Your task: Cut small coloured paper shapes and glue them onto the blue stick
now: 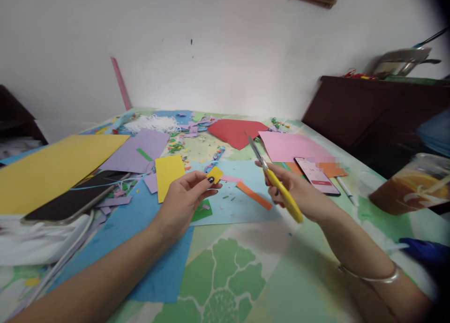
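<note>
Between the thumb and fingers of my left hand (pixel 186 199) is a small yellow piece of paper (pixel 215 174). My right hand (pixel 298 187) grips yellow-handled scissors (pixel 281 191), whose blades point up and away, apart from the yellow piece. Below both hands lies a light blue sheet (pixel 242 215) with an orange strip (pixel 253 195), a pink strip (pixel 230 179) and tiny green scraps on it. Beside my left hand rest a larger yellow paper (pixel 168 166) and a green piece (pixel 203 212).
A dark phone (pixel 73 194) and a large yellow sheet (pixel 63 166) lie at left. Red paper (pixel 235 130) and pink paper (pixel 295 146) are toward the wall. On the right are a lit phone (pixel 316 175), a white pen (pixel 347 191) and a cup of brown drink (pixel 411 187).
</note>
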`<state>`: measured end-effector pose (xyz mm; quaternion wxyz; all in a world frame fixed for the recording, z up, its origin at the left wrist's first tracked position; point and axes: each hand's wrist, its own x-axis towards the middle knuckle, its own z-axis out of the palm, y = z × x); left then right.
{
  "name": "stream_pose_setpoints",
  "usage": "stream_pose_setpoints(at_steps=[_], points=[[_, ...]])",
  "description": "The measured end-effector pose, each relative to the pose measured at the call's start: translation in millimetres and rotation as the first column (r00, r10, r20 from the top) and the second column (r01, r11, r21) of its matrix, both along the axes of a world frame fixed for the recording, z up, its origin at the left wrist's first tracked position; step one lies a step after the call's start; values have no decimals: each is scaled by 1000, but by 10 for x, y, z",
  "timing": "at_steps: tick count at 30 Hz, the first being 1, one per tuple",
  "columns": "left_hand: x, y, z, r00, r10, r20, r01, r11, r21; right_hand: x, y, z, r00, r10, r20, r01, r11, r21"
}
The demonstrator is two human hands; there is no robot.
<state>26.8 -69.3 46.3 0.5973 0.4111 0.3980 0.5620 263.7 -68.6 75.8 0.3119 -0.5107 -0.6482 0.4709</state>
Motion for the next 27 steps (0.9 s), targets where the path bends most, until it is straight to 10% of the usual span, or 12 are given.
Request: stream_pose_setpoints(at_steps=[8,27], points=[[3,-10,31,990,15,143,-21,999,45,-262,-188,-161,965,226,-130,-229,973,-10],[-6,-48,58,976,30,216,-39,999,37,-331,-208,-264,974,215,-75,-216,976,-16]])
